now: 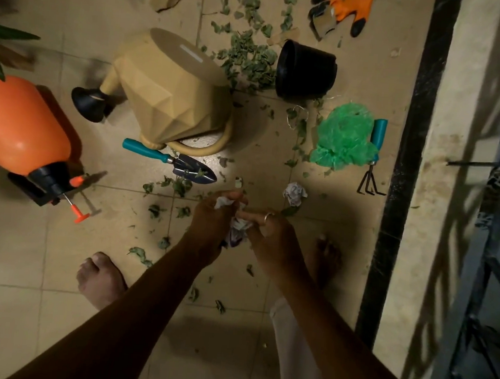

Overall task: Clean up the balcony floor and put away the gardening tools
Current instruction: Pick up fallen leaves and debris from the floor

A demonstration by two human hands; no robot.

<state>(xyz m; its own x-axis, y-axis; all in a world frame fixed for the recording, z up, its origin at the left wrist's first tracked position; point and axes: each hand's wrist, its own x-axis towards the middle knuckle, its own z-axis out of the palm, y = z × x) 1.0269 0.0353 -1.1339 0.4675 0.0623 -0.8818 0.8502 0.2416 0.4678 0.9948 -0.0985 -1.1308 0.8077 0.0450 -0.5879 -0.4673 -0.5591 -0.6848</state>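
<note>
My left hand (213,216) and right hand (268,228) both curled their fingers on one paper wad (239,232). A second paper ball (294,193) lay just beyond. One trowel (169,161), one hand rake (373,161), one watering can (172,92) and one black pot (306,71) lay among scattered leaves (248,59). A black border strip (407,173) edged my right; open tile (25,260) lay near-left.

Dry green leaves (251,59) litter the floor, thickest at upper centre beside a black pot (306,71) lying on its side. A teal-handled trowel (169,161) lies flat at centre-left. A matching hand rake (378,137) lies at right, touching a crumpled green bag (342,137). Orange gloves (346,7) lie at top right, and a paper ball (294,193) rests at centre.
</note>
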